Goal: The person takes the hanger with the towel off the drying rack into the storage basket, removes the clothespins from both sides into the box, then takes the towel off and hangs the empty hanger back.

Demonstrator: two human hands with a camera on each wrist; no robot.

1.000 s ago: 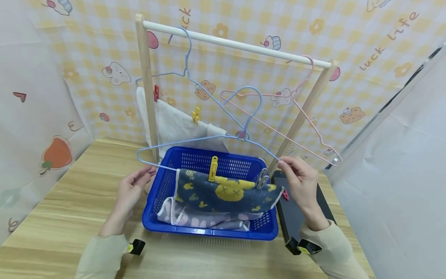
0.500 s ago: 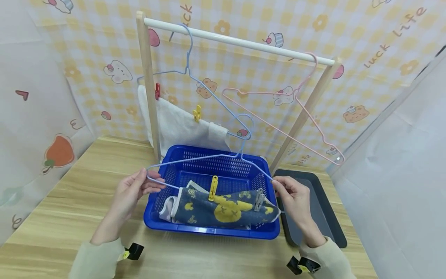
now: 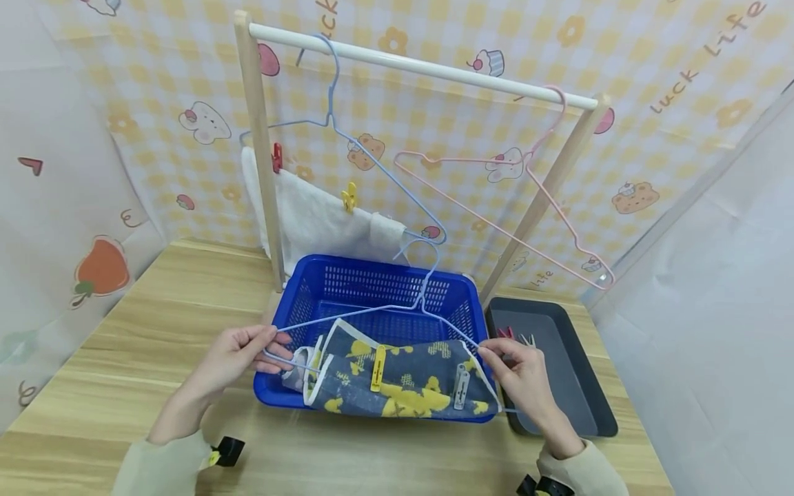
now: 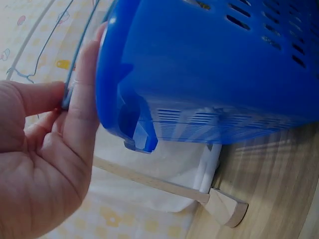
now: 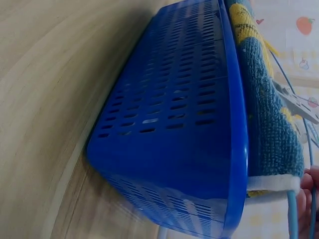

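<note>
Shows "luck life" on wall cloth, holds blue hanger over blue basket with hook toward rack and long axis left to right, and pinches opposite sides in part-curled left hand and part-curled right hand.

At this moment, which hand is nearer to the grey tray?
Right. The right hand appears over the edge of the tray; the left hand is across the basket from it.

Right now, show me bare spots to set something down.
Free: table, in front of the basket between the wrist cameras; table left of the left hand; tray, right of its clips. Crowded: the basket, under towel and held hanger, right hand at its edge.
</note>
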